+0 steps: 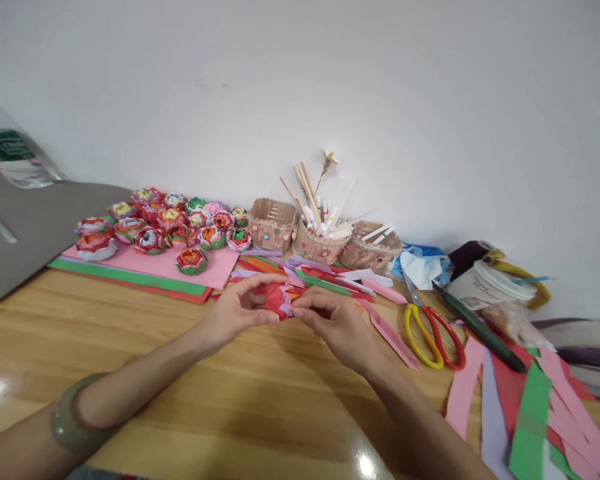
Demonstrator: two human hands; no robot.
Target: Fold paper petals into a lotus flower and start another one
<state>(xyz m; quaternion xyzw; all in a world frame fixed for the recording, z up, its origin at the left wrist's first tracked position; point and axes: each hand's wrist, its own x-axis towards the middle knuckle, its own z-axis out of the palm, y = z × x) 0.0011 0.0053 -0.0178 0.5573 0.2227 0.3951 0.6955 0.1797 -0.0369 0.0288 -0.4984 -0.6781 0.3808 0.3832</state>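
Note:
A small folded paper flower [279, 300], red with lilac and orange parts, is held above the wooden table [240, 400]. My left hand [243, 305] grips it from the left, fingers curved behind it and thumb in front. From the right, the thumb and fingertips of my right hand [330, 320] pinch its edge. Just behind both hands lie folded paper strips [325, 277] in red, purple, green, white and pink. Many finished-looking paper flowers [180, 236] sit on pink paper [220, 265] at the left.
Three decorated baskets [314, 248] stand by the wall, the middle one holding sticks and pens. On the right are scissors [433, 337], a dark green cutter [480, 327], a lidded white tub [490, 285] and flat paper strips [530, 417]. A plastic bottle [15, 150] stands far left.

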